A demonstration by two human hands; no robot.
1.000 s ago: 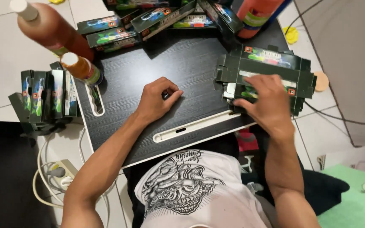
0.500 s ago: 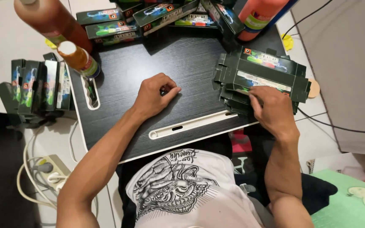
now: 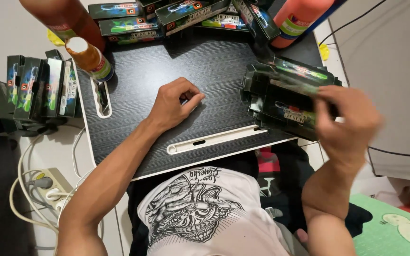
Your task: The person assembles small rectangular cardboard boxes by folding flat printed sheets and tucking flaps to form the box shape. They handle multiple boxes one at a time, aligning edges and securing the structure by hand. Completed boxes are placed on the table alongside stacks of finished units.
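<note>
My left hand (image 3: 174, 102) rests on the black lap table (image 3: 214, 66) near its middle, fingers curled into a loose fist with nothing in it. My right hand (image 3: 345, 121), blurred by motion, grips a flat dark green carton (image 3: 290, 111) from the top of a stack of flat cartons (image 3: 271, 92) at the table's right edge. The carton is dark with colourful printing and sits slightly raised off the stack.
Several folded cartons (image 3: 176, 16) lie along the table's far edge. More cartons (image 3: 39, 87) stand upright on the floor at the left. Orange bottles stand at the far left (image 3: 88, 57) and far right (image 3: 300, 19). A power strip with cables (image 3: 48, 185) lies lower left.
My right hand has lifted from pressing on the stack and now pulls a carton up toward me. The left hand has stayed in place on the table.
</note>
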